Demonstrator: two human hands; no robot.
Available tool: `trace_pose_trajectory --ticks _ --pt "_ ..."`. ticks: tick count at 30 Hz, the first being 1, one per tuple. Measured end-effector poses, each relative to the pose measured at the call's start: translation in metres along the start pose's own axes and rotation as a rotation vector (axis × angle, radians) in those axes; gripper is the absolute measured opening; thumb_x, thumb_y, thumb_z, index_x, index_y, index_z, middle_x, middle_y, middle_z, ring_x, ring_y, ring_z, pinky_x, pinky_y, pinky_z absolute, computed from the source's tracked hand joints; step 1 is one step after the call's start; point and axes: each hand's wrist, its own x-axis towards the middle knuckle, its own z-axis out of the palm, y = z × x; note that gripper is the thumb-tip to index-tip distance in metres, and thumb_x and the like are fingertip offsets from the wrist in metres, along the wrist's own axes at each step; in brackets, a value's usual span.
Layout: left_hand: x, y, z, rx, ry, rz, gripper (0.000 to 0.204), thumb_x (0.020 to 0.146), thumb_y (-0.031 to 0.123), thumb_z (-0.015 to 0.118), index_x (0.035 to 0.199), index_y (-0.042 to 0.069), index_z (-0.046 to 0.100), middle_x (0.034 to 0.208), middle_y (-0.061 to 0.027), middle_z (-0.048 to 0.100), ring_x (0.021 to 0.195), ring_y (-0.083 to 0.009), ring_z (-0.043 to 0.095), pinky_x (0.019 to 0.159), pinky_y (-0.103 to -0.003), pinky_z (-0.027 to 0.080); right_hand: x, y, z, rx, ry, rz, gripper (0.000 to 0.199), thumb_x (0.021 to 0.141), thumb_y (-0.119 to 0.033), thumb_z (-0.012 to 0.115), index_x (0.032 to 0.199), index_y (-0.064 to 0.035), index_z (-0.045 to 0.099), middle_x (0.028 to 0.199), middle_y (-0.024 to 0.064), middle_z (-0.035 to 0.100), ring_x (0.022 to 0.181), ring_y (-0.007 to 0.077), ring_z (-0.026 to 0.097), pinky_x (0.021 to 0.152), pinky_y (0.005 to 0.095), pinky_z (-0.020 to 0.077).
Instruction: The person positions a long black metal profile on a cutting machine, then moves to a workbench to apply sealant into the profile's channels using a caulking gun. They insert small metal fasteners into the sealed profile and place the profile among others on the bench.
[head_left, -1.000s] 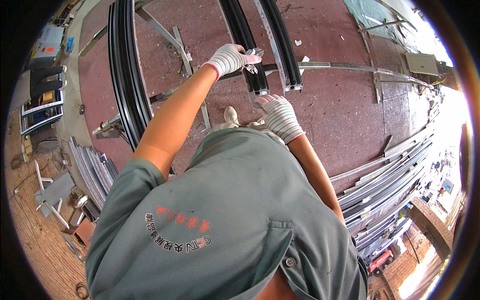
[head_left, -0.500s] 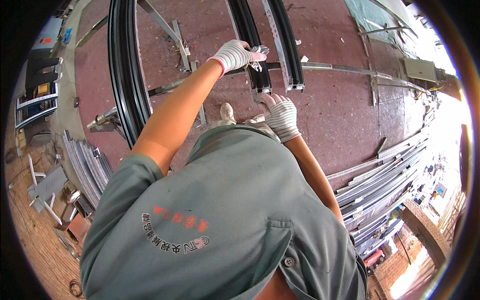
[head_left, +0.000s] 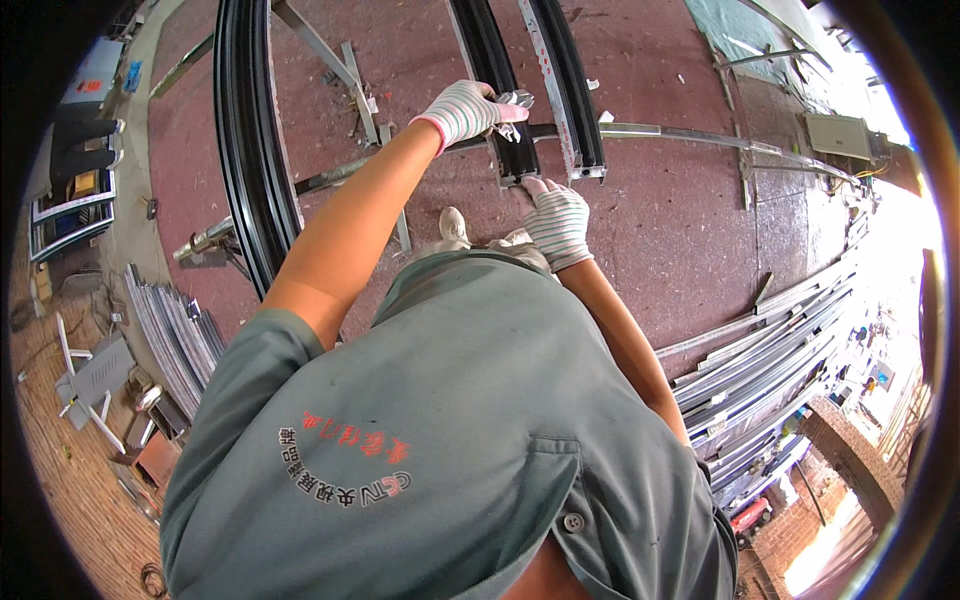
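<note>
My left hand [head_left: 465, 110], in a striped work glove, is closed around a small shiny metal piece [head_left: 516, 99] on top of a long black metal profile [head_left: 497, 75]. My right hand [head_left: 556, 222], gloved the same way, sits just below that profile's near end [head_left: 517, 168], fingertips touching the end face with nothing in its grasp. A second black profile [head_left: 570, 90] with a pale strip lies beside it on the right. Both rest across a thin grey metal rail [head_left: 680, 134].
A wide black profile frame [head_left: 248, 150] runs up the left. Grey metal bars [head_left: 175, 335] lie stacked at the left, with many more profiles [head_left: 770, 350] stacked at the right. My shoe [head_left: 453, 225] stands on the red floor [head_left: 660, 240]. Scrap pieces lie at lower left.
My left hand has stayed on the black profile, turning slightly with the small metal piece. My right hand has crept a little closer to the profile's end. The view has shifted slightly.
</note>
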Motion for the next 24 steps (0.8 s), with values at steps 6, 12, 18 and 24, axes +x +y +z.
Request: trace_pose_trajectory --ticks 6,12,18,24 --pt "-0.014 0.006 -0.009 -0.167 -0.039 0.001 0.056 0.079 0.058 0.081 0.092 0.004 0.072 0.07 -0.0009 0.062 0.062 -0.0107 0.055 0.059 -0.029 0.043 -0.007 0.003 -0.019 0.252 0.078 0.158 0.021 0.086 -0.022 0.078 0.102 -0.0092 0.074 0.09 0.0124 0.074 0.078 0.0299 0.071 0.072 0.0357 0.0563" --pt "-0.056 0.017 -0.025 -0.593 -0.327 0.009 0.047 0.091 0.057 0.069 0.097 0.011 0.071 0.06 0.0016 0.057 0.047 -0.0065 0.05 0.042 -0.021 0.035 0.003 -0.008 -0.045 0.662 0.207 0.26 0.038 0.084 -0.01 0.079 0.12 -0.0088 0.068 0.097 0.0096 0.07 0.077 0.023 0.068 0.075 0.0316 0.0561" --pt "-0.091 0.013 0.017 -0.824 -0.495 0.105 0.052 0.101 0.059 0.052 0.102 0.009 0.065 0.058 0.0032 0.05 0.048 -0.0072 0.041 0.05 -0.023 0.035 0.021 -0.023 -0.067 0.834 0.215 0.031 0.053 0.08 -0.004 0.08 0.13 -0.0089 0.063 0.102 0.0083 0.065 0.088 0.0205 0.065 0.077 0.0318 0.0548" --pt "-0.105 0.005 0.031 -0.739 -0.576 0.143 0.062 0.098 0.067 0.05 0.098 0.007 0.065 0.061 0.0008 0.054 0.05 -0.0071 0.044 0.049 -0.023 0.034 0.011 -0.019 -0.09 0.345 0.163 -0.07 0.043 0.074 -0.007 0.078 0.116 -0.0113 0.069 0.087 0.0073 0.065 0.082 0.0283 0.066 0.072 0.0392 0.0538"
